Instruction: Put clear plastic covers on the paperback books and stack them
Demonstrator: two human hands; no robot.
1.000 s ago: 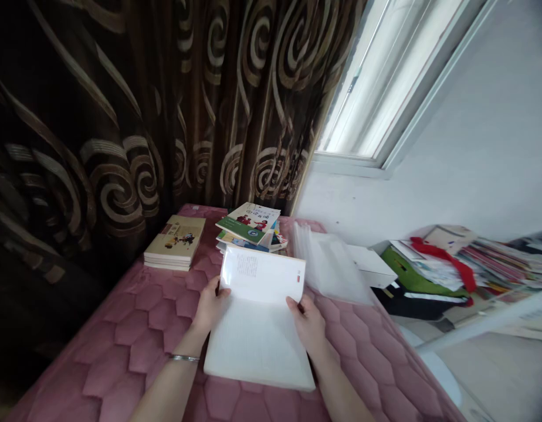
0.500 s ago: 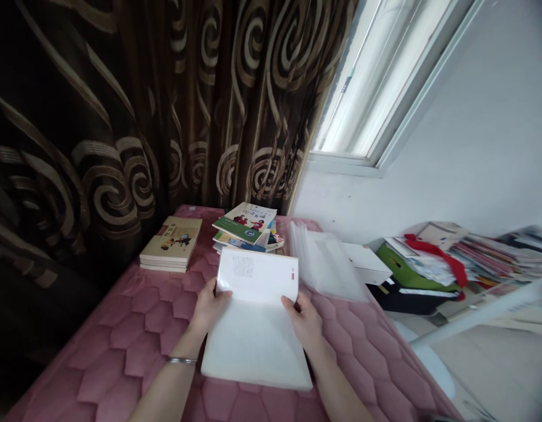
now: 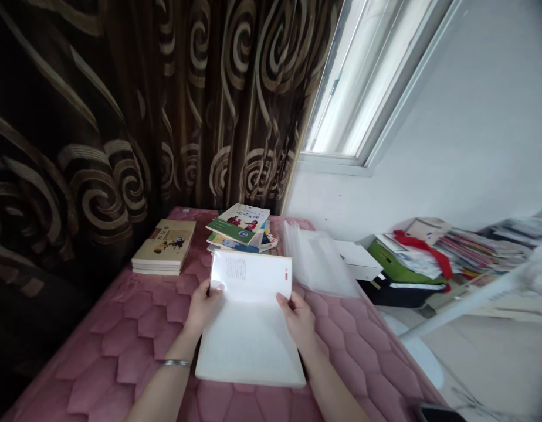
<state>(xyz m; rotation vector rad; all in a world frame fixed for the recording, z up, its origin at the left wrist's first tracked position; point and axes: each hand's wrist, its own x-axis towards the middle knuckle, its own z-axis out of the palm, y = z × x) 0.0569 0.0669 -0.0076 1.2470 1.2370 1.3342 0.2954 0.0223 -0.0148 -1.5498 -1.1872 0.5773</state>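
Note:
An open book [image 3: 251, 346] lies on the pink quilted surface in front of me, its near page blank and pale. The far part is a white printed cover or flap [image 3: 257, 271] with small text and a red mark, raised and glossy at its left. My left hand [image 3: 203, 309] pinches the left edge of that flap; its thumb tip looks pale, maybe behind a clear layer. On the opposite edge my right hand [image 3: 297, 316] is closed, thumb on top and fingers partly hidden beneath.
Beyond the book is a loose pile of picture-cover books [image 3: 239, 224]. A neat stack of tan books [image 3: 163, 249] sits at left. Clear plastic sleeves [image 3: 321, 261] and a white box [image 3: 361, 261] lie to the right. A dark phone-like object [image 3: 438, 413] shows at the lower right.
The view has turned slightly right, so everything sits a little further left. Both hands keep their grip on the book; my left thumb has shifted slightly at the flap's edge.

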